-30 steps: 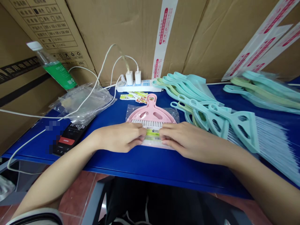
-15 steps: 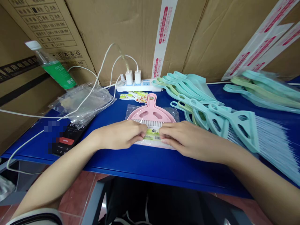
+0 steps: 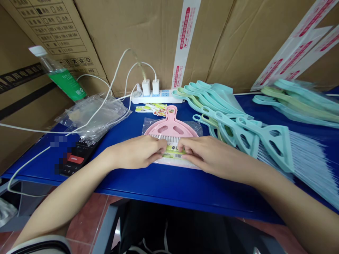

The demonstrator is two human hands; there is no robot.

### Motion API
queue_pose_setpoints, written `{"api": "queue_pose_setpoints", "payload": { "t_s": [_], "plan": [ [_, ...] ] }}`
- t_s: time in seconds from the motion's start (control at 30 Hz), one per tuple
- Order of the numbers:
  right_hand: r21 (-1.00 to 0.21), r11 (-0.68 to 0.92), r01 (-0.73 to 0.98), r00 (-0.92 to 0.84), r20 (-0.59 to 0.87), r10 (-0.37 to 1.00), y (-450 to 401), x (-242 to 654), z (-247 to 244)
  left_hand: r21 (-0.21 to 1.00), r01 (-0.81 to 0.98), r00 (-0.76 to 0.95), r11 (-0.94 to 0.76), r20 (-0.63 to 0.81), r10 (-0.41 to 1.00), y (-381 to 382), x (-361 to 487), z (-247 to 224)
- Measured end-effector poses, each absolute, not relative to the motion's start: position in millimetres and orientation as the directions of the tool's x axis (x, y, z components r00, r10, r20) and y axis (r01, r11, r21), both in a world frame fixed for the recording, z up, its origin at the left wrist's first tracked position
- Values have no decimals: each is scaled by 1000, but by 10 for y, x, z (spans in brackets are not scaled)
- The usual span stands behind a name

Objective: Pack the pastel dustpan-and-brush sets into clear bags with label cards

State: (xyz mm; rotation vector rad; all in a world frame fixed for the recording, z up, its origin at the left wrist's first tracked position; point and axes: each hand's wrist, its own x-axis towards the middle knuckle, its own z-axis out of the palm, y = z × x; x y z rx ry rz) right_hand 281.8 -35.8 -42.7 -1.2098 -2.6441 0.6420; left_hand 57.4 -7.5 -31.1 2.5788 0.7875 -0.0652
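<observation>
A pink dustpan-and-brush set (image 3: 171, 127) with white bristles lies in a clear plastic bag (image 3: 180, 162), its handle pointing away from me. Across the bristle area is a yellow-green and white paper label (image 3: 172, 151) with printed characters and a barcode. My left hand (image 3: 144, 151) is closed at the label's left side, fingertips on it. Over its right side, my right hand (image 3: 202, 153) has curled fingers, with index finger and thumb against the label. Whether the label sits inside or on top of the bag, I cannot tell.
Teal and green dustpans and brushes (image 3: 280, 148) are heaped at the right, with more bagged ones (image 3: 304, 102) behind. Spare labels (image 3: 150, 108) lie before a power strip (image 3: 159, 97). Clear bags (image 3: 92, 113), a phone (image 3: 79, 155), a bottle (image 3: 66, 83) and white cables occupy the left.
My right fingertips have shifted slightly left over the label, and the index finger and thumb have parted a little. My left hand and the pink set stay almost in place.
</observation>
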Motion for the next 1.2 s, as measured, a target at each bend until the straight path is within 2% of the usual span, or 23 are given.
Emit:
{"api": "queue_pose_setpoints", "payload": {
  "t_s": [0.17, 0.47, 0.63, 0.93, 1.2],
  "plan": [
    [-430, 589, 684, -653, -1, 758, -368, 2818, -420, 350, 559, 827, -752, -173, 535, -87, 579, -310],
    [-397, 590, 703, -646, -10, 763, -353, 2821, -436, 90, 671, 731, -736, -243, 638, -122, 638, -247],
    [-399, 579, 711, -642, -33, 766, -360, 2823, -435, 10, 669, 726, -743, -225, 650, -109, 625, -222],
    [-456, 568, 685, -651, -35, 758, -366, 2840, -454, -56, 668, 718, -742, -212, 663, -88, 597, -225],
    [-494, 569, 658, -663, -21, 748, -344, 2862, -464, -83, 711, 662, -698, -256, 705, -88, 596, -204]
  ]
}}
